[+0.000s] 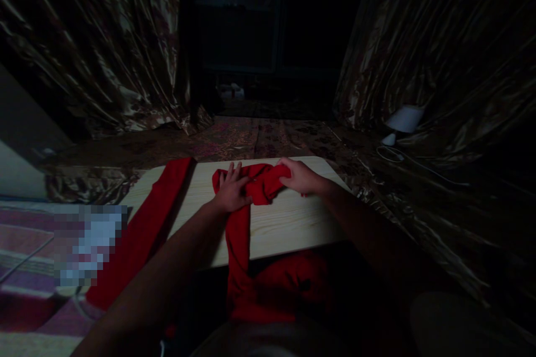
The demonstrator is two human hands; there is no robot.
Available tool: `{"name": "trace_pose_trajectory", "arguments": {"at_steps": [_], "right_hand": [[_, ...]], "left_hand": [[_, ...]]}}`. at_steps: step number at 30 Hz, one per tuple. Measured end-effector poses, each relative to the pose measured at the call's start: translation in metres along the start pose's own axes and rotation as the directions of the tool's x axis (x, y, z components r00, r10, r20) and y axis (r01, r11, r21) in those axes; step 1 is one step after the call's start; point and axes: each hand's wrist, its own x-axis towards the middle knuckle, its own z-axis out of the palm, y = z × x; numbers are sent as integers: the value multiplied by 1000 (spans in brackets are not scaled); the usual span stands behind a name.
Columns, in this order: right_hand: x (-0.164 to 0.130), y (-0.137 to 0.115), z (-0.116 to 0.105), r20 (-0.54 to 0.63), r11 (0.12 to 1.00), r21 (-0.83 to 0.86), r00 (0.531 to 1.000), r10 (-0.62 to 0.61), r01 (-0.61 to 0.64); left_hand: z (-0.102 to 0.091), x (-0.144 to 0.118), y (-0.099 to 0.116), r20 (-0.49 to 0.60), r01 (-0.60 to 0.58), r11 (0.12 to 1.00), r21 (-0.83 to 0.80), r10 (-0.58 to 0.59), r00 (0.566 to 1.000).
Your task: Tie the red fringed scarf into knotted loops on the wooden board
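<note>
A red cloth (238, 240) lies bunched on the pale wooden table, and a long strip of it drops over the near edge towards my lap. Whether it is a garment or a scarf, I cannot tell. My left hand (233, 191) presses down on the bunched part with its fingers spread. On the right, my right hand (305, 177) grips the rolled end of the same cloth between thumb and fingers. Below the table edge, more red fabric (293, 284) is gathered in dim light.
Another long folded red cloth (142, 234) lies along the left of the table (293, 223) and hangs past its edge. A striped cover (25, 268) is at left. Patterned curtains (138, 67) frame a dark window. A small white lamp (404, 120) with a cord stands at right.
</note>
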Motion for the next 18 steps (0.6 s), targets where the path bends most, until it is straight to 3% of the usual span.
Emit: {"name": "trace_pose_trajectory", "arguments": {"at_steps": [1, 2, 4, 5, 6, 7, 9, 10, 12, 13, 15, 18], "right_hand": [[-4, -2, -2, 166, 1000, 28, 986, -16, 11], [-7, -4, -4, 376, 998, 57, 926, -36, 16], [-11, -5, -3, 702, 996, 90, 709, -71, 10], [-12, -4, -1, 754, 996, 92, 653, -76, 10], [-11, -4, 3, 733, 996, 84, 676, -70, 12], [-9, -2, 8, 651, 997, 73, 757, -57, 12], [-2, -1, 21, 363, 999, 35, 932, -7, -6], [1, 0, 28, 216, 1000, 15, 976, 12, -16], [6, -1, 44, 32, 999, -39, 999, -6, 7], [6, -2, 52, 11, 995, -82, 999, -52, 52], [3, -7, 66, 67, 967, -192, 985, -158, 168], [-8, -17, 80, 152, 895, -379, 970, -190, 235]], "left_hand": [[-2, 3, -1, 29, 33, 999, -5, -33, 999], [-3, 7, -1, 82, 81, 996, -24, -79, 994], [-7, 15, -1, 197, 178, 981, -80, -159, 967], [-9, 19, -1, 223, 208, 973, -103, -182, 958], [-10, 23, 0, 212, 226, 967, -115, -199, 957], [-10, 27, 1, 172, 239, 966, -103, -219, 960], [-9, 33, 2, 83, 283, 959, -9, -282, 956], [-7, 35, 3, 61, 316, 948, 50, -318, 946], [-2, 41, 3, 83, 344, 927, 149, -359, 930], [0, 44, 3, 125, 325, 926, 189, -351, 928], [3, 51, 1, 198, 241, 931, 274, -300, 933], [1, 67, -2, 221, 138, 924, 357, -227, 948]]}}
